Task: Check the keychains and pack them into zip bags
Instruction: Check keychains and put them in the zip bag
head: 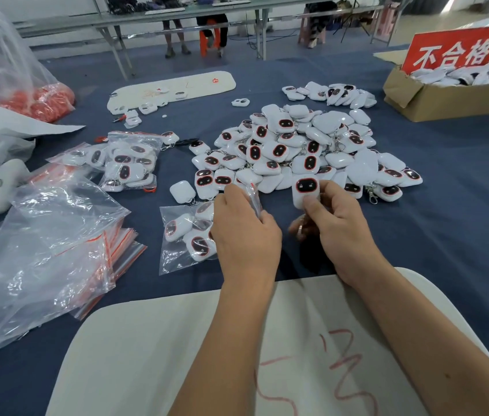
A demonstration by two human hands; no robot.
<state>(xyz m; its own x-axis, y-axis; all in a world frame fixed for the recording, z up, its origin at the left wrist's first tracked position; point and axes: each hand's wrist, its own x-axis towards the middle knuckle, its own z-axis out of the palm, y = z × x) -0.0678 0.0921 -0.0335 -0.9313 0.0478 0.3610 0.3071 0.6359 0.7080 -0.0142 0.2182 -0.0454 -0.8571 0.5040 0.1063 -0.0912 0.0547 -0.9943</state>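
Observation:
A big heap of white keychains (303, 148) with dark red-rimmed faces lies on the blue cloth. My right hand (339, 226) pinches one white keychain (305, 192) upright by its lower edge, face toward me, just in front of the heap. My left hand (243, 232) grips the open mouth of a clear zip bag (186, 235) that holds a few keychains and lies flat to its left. The two hands are close together, with the held keychain a little right of the bag's mouth.
Filled zip bags (129, 165) lie at mid left. A stack of empty red-striped zip bags (57, 250) sits at the near left. A cardboard box (453, 97) with a red sign stands at the far right. A beige board (267, 355) lies under my forearms.

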